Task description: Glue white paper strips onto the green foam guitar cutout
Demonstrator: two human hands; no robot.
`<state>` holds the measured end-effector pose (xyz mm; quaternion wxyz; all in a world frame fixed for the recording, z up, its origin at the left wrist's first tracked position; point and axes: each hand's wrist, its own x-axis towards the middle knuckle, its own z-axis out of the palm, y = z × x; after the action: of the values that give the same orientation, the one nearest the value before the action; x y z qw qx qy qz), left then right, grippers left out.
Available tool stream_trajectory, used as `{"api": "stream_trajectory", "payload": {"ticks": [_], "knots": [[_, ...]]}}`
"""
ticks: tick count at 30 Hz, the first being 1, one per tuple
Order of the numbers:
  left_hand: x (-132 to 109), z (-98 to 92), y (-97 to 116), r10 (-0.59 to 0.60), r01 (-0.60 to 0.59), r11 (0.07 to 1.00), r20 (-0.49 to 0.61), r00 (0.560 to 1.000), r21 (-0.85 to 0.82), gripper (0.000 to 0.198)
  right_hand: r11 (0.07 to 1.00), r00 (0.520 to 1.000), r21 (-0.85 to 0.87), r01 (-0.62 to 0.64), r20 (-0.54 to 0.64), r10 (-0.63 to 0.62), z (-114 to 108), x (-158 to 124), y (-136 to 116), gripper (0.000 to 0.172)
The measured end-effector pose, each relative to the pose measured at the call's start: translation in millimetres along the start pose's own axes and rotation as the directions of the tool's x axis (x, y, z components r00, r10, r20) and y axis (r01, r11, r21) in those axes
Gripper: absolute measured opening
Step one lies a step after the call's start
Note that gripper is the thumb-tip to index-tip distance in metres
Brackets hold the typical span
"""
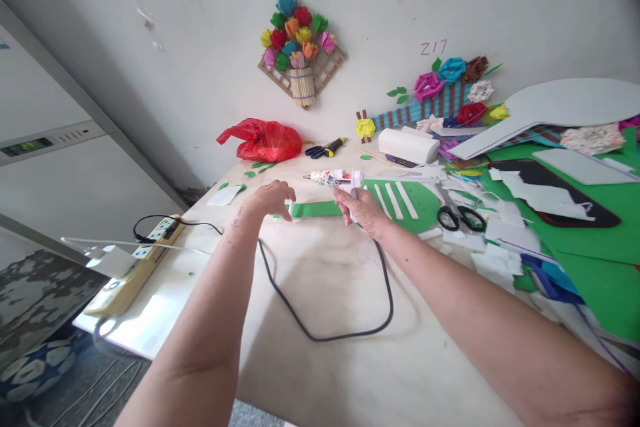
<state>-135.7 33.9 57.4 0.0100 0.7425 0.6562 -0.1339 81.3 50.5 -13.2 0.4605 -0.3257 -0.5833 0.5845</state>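
My right hand (361,210) is wrapped around the handle of a hot glue gun (333,177) with a colourful speckled barrel. Its nozzle points left, above a long-necked green cutout (317,209) lying on the table. Several white strips (394,201) cross the cutout's rounded right part. At the left end of the narrow neck, my left hand (273,199) has curved fingers, with a short white strip (291,207) between thumb and fingertip. The gun's black cord (320,339) loops across the table toward me.
A power strip (145,260) with a plugged-in white adapter lies at the left edge. Behind are a red plastic bag (265,140) and pliers (325,147). Black-handled scissors (461,218), paper scraps, a dark phone-like slab (555,190) and green sheets (600,293) crowd the right.
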Motion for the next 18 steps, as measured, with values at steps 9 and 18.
{"api": "stream_trajectory", "payload": {"ticks": [9, 18], "knots": [[2.7, -2.1, 2.0, 0.016, -0.016, 1.000, 0.013, 1.000, 0.027, 0.053, 1.000, 1.000, 0.010, -0.008, -0.012, 0.008, 0.7, -0.8, -1.6, 0.045], [10.2, 2.3, -3.8, 0.015, -0.015, 1.000, 0.032, 0.999, 0.016, 0.054, 1.000, 1.000, 0.024, -0.007, -0.004, 0.007, 0.4, 0.3, 0.6, 0.045]]}}
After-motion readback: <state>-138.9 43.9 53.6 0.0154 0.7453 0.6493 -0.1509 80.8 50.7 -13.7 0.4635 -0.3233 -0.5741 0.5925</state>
